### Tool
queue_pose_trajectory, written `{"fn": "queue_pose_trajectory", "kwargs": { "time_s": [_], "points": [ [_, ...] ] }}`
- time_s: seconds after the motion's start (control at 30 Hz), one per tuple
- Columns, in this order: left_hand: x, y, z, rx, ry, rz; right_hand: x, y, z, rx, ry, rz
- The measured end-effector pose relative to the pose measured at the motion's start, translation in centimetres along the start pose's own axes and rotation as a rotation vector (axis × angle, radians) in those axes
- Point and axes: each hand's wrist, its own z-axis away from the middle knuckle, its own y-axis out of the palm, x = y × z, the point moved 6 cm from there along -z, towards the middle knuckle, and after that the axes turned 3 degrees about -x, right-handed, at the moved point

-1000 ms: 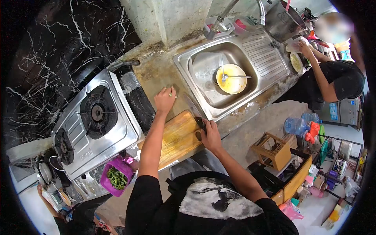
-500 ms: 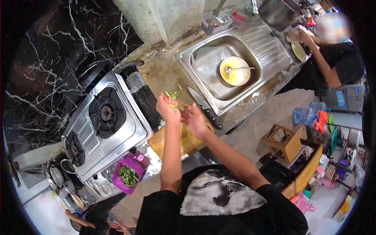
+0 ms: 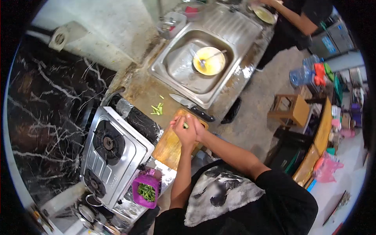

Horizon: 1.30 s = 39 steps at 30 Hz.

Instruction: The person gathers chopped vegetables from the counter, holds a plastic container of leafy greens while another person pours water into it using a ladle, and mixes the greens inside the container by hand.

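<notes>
Green stem pieces point(image 3: 185, 125): a bit shows between the fingers at frame centre, over the cutting board.
Left hand point(image 3: 184, 132): closed around the bit, probably to keep small pieces together.
Right hand point(image 3: 200, 128): pressed against the left, perhaps as a second wall; what its palm holds, I cannot tell.
Cutting board point(image 3: 167, 148): below the hands, its wood mostly bare.
Knife point(image 3: 201, 113): flat beside the sink, leaving both hands free.
Loose stems point(image 3: 157, 109): small pile on the counter, left of the knife, one piece apart above.
Purple tub point(image 3: 145, 203): lower centre, beside the stove point(image 3: 117, 154), holding leafy greens point(image 3: 147, 192), handy to the board.
Sink point(image 3: 157, 71): upper centre, with a yellow-smeared bowl point(image 3: 215, 67) and metal utensil inside.
</notes>
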Motion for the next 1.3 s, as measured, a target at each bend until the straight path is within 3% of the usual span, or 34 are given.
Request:
{"fn": "queue_pose_trajectory", "kwargs": {
  "time_s": [0.3,0.33,0.37,0.5,0.6,0.63,0.67,0.73,0.77,0.8,0.87,0.93,1.03,1.07,1.13,1.2,1.3],
  "points": [
    [-4.9,10.5,11.9,0.642,0.160,0.132,0.6,7.5,28.7,0.114,-0.554,0.004],
    [-5.5,11.3,13.1,0.699,0.150,0.160,0.2,9.6,30.0,0.125,-0.608,0.013],
    [-6.0,11.9,14.3,0.720,0.120,0.087,0.9,8.4,30.5,0.051,-0.646,-0.018],
    [-4.8,15.4,16.5,0.765,0.142,0.214,4.2,3.8,31.7,0.091,-0.848,0.027],
    [-3.0,17.8,17.2,0.742,0.107,0.241,6.6,0.9,30.9,0.057,-0.860,-0.078],
    [-3.7,18.1,16.9,0.773,0.091,0.193,5.9,4.4,31.1,0.553,-0.655,-0.412],
    [-2.8,18.8,16.9,0.780,0.092,0.193,6.8,3.5,30.4,0.554,-0.660,-0.416],
    [-1.2,20.4,16.3,0.828,0.023,0.226,9.6,-0.1,29.4,-0.168,-0.950,-0.134],
    [-0.7,20.9,16.3,0.911,0.073,0.158,10.1,-0.2,29.2,-0.257,-0.987,-0.122],
    [-0.3,21.2,16.1,0.903,0.068,0.150,10.5,0.0,29.1,-0.258,-0.975,-0.119],
    [-1.8,21.4,14.9,0.851,0.367,-0.038,12.2,0.8,28.6,-0.218,-1.008,0.093],
    [-2.0,21.2,13.5,0.862,0.445,-0.018,13.8,0.4,27.5,-0.237,-1.005,-0.087],
    [-2.6,19.7,11.3,0.928,-0.027,0.247,15.9,-2.8,26.4,-0.227,-1.019,-0.484],
    [-3.2,18.3,10.5,0.918,-0.029,0.235,16.2,-3.4,26.5,-0.342,-1.071,-0.463],
    [-3.2,14.3,7.7,0.765,-0.102,0.259,15.7,-2.5,27.5,-0.422,-1.057,-0.451],
    [-0.8,9.7,4.8,0.572,-0.092,0.193,15.9,-1.6,28.4,-0.287,-1.100,-0.328],
    [6.7,1.1,0.6,0.147,-0.189,-0.011,15.6,-1.0,30.1,-0.519,-1.119,-0.160]
  ]
}}
